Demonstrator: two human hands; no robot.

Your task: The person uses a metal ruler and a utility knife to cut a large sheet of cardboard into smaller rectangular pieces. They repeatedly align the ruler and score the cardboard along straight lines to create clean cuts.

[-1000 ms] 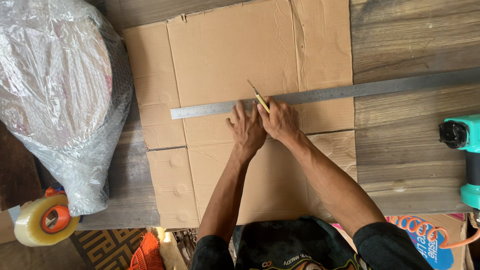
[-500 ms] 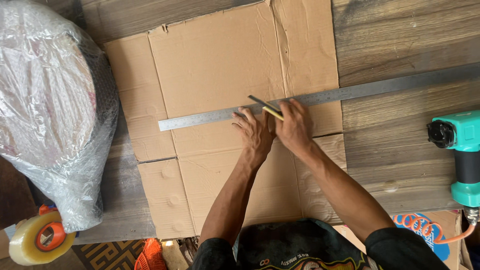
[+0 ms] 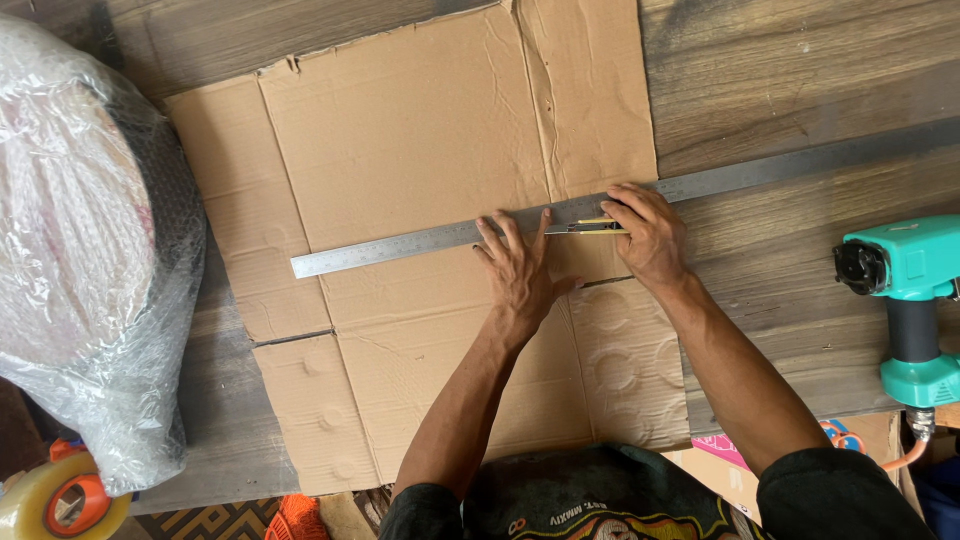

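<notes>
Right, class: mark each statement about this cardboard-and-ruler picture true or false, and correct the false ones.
1. The left hand presses flat on the metal ruler. True.
2. The right hand holds scissors. False: it holds a yellow utility knife against the ruler.
3. The ruler lies across flattened cardboard. True.
4. A teal power tool sits left of the cardboard. False: it lies at the right.
5. A tape roll lies at the lower left. True.
</notes>
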